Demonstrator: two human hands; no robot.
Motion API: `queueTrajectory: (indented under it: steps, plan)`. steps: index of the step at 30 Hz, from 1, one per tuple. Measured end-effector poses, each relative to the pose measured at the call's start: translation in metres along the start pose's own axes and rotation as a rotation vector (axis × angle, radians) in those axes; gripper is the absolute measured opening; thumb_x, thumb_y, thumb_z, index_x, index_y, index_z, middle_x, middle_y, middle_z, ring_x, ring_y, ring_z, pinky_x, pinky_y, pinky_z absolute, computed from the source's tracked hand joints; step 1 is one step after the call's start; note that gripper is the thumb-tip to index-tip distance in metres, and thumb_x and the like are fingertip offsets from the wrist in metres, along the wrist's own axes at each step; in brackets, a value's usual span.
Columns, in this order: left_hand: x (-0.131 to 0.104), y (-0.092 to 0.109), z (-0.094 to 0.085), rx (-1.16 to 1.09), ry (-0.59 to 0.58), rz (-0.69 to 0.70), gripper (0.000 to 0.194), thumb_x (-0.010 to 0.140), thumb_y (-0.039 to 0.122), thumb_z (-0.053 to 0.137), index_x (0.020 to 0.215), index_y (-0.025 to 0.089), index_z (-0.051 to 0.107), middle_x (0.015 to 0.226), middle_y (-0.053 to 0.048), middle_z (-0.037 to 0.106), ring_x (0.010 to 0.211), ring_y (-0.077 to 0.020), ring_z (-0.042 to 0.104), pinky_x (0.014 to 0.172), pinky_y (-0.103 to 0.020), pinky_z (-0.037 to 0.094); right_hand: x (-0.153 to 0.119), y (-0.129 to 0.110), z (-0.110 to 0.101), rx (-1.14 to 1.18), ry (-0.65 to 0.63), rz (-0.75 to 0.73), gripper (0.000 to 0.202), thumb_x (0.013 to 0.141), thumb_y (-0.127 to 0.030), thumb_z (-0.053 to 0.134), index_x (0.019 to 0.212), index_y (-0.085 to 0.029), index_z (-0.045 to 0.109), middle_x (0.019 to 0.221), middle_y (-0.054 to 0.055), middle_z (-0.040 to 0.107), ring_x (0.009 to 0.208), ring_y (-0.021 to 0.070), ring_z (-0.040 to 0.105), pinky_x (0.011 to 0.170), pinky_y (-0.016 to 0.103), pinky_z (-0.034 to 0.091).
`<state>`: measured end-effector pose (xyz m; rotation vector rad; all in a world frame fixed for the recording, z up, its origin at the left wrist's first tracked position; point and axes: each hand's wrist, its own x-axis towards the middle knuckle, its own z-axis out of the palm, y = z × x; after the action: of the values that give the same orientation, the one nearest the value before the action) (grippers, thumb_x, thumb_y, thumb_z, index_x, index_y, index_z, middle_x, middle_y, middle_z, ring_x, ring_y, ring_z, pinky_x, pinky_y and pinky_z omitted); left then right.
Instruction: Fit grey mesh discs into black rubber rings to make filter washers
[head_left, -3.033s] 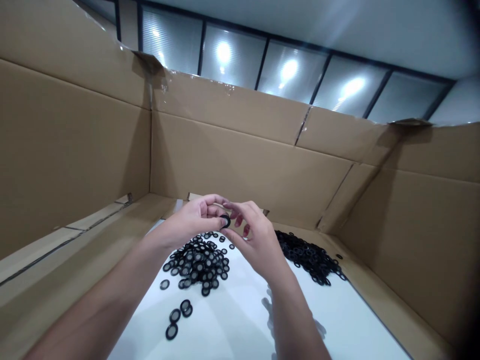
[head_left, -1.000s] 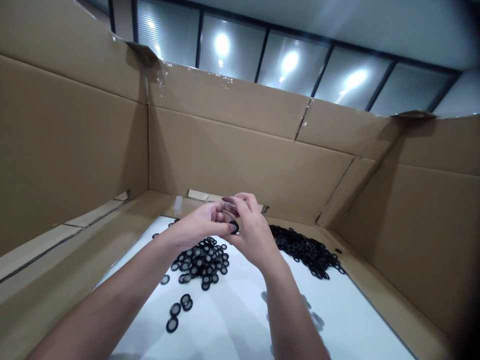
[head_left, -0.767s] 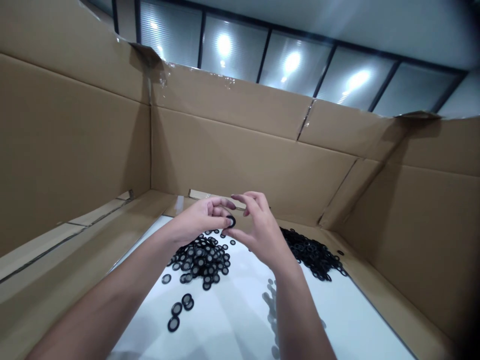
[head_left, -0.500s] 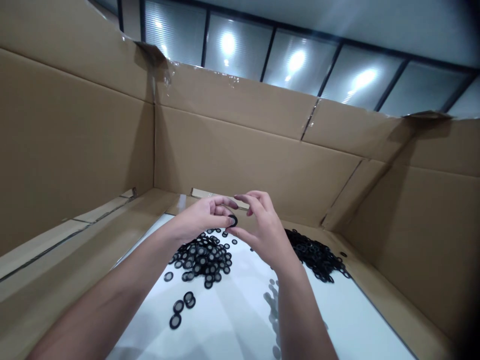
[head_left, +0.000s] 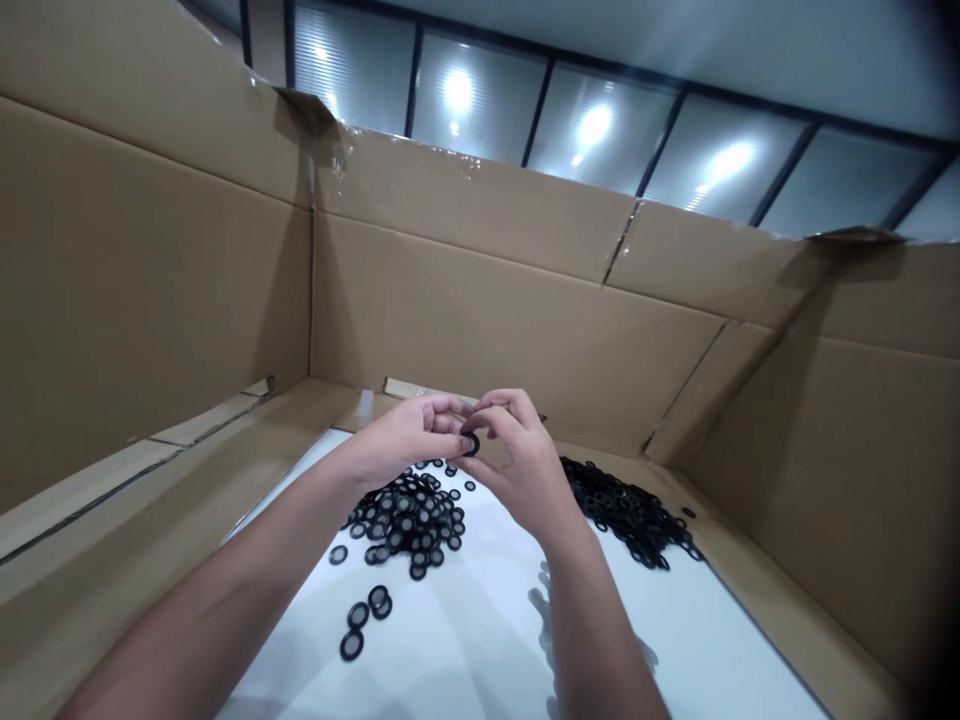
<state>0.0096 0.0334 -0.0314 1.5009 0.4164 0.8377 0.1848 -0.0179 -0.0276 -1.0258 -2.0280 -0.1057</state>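
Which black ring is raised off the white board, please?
The black ring held in the left hand, close to the right hand; the others in view lie below, in the left pile, the right pile or loose.

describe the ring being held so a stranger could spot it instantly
Within the cardboard walls, find the left hand above the white board. It holds a black ring, the only visible one held up rather than lying below.

Our left hand (head_left: 415, 432) and right hand (head_left: 517, 462) were bare, as were our forearms (head_left: 232, 590), smoothly widening back from the narrow wrists (head_left: 352, 472).
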Motion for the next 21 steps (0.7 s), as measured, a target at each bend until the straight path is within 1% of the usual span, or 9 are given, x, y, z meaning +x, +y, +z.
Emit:
queueTrajectory:
  steps: [2, 4, 7, 9, 11, 14, 17, 19, 21]
  plan:
    - [0.000, 0.001, 0.001, 0.006, 0.007, -0.006, 0.035, 0.081, 0.015, 0.071, 0.115, 0.015, 0.064, 0.084, -0.001, 0.063, 0.073, -0.0108, 0.057, 0.072, -0.026, 0.045, 0.000, -0.001, 0.001, -0.013, 0.008, 0.030, 0.021, 0.084, -0.031, 0.071, 0.099, -0.023, 0.058, 0.117, 0.007, 0.054, 0.093, 0.0191, 0.063, 0.081, 0.037, 0.056]
    - [0.000, 0.002, 0.001, 0.017, 0.013, -0.003, 0.035, 0.080, 0.015, 0.071, 0.114, 0.015, 0.064, 0.084, -0.001, 0.063, 0.072, -0.0104, 0.057, 0.069, -0.025, 0.044, 0.000, 0.000, -0.001, -0.007, -0.008, 0.045, 0.028, 0.083, -0.032, 0.073, 0.105, -0.023, 0.058, 0.119, 0.007, 0.054, 0.091, 0.0185, 0.062, 0.081, 0.037, 0.056]
    - [0.000, 0.001, 0.001, 0.032, 0.016, 0.014, 0.035, 0.081, 0.015, 0.070, 0.115, 0.016, 0.064, 0.085, -0.002, 0.065, 0.073, -0.0109, 0.058, 0.070, -0.025, 0.045, 0.000, 0.004, -0.009, 0.067, -0.085, 0.010, 0.037, 0.083, -0.028, 0.074, 0.117, -0.027, 0.058, 0.126, 0.007, 0.051, 0.101, 0.0194, 0.061, 0.086, 0.037, 0.055]
    - [0.000, 0.001, 0.000, 0.008, 0.013, 0.024, 0.037, 0.080, 0.015, 0.072, 0.116, 0.015, 0.063, 0.089, -0.003, 0.067, 0.078, -0.0123, 0.061, 0.076, -0.026, 0.046, -0.001, 0.006, -0.014, 0.130, -0.121, -0.034, 0.034, 0.086, -0.025, 0.070, 0.118, -0.030, 0.061, 0.128, 0.006, 0.050, 0.112, 0.0203, 0.058, 0.093, 0.037, 0.053]
    - [0.000, 0.000, 0.000, -0.016, 0.012, 0.025, 0.039, 0.078, 0.015, 0.073, 0.116, 0.015, 0.063, 0.092, -0.005, 0.069, 0.081, -0.0133, 0.062, 0.079, -0.027, 0.046, -0.001, 0.007, -0.015, 0.159, -0.125, -0.050, 0.025, 0.089, -0.024, 0.068, 0.113, -0.029, 0.063, 0.128, 0.005, 0.050, 0.115, 0.0204, 0.057, 0.097, 0.038, 0.051]
    - [0.000, 0.000, 0.001, -0.005, 0.007, 0.020, 0.036, 0.079, 0.016, 0.073, 0.114, 0.016, 0.064, 0.086, -0.002, 0.067, 0.075, -0.0119, 0.060, 0.075, -0.026, 0.046, -0.001, 0.005, -0.011, 0.136, -0.099, -0.002, 0.020, 0.086, -0.027, 0.070, 0.104, -0.025, 0.060, 0.124, 0.006, 0.051, 0.105, 0.0200, 0.060, 0.086, 0.036, 0.054]
    - [0.000, -0.001, 0.002, 0.016, -0.008, 0.028, 0.030, 0.080, 0.015, 0.072, 0.110, 0.017, 0.066, 0.079, 0.000, 0.064, 0.069, -0.0101, 0.057, 0.069, -0.024, 0.044, 0.000, 0.004, -0.007, 0.112, -0.073, 0.037, 0.029, 0.083, -0.028, 0.074, 0.104, -0.023, 0.055, 0.121, 0.007, 0.051, 0.097, 0.0193, 0.060, 0.078, 0.034, 0.055]
    - [0.000, -0.001, 0.001, 0.016, -0.009, 0.034, 0.029, 0.081, 0.015, 0.071, 0.109, 0.017, 0.066, 0.078, 0.001, 0.064, 0.068, -0.0096, 0.056, 0.068, -0.023, 0.044, 0.000, 0.005, -0.009, 0.121, -0.098, 0.022, 0.036, 0.082, -0.027, 0.075, 0.111, -0.025, 0.054, 0.125, 0.007, 0.050, 0.099, 0.0195, 0.060, 0.081, 0.035, 0.055]
    - [0.000, -0.002, 0.000, 0.004, -0.011, 0.041, 0.030, 0.081, 0.015, 0.071, 0.109, 0.018, 0.066, 0.083, 0.000, 0.066, 0.071, -0.0100, 0.058, 0.071, -0.023, 0.045, 0.000, 0.006, -0.012, 0.138, -0.138, -0.013, 0.036, 0.085, -0.025, 0.071, 0.118, -0.028, 0.056, 0.130, 0.007, 0.049, 0.110, 0.0210, 0.058, 0.088, 0.037, 0.054]
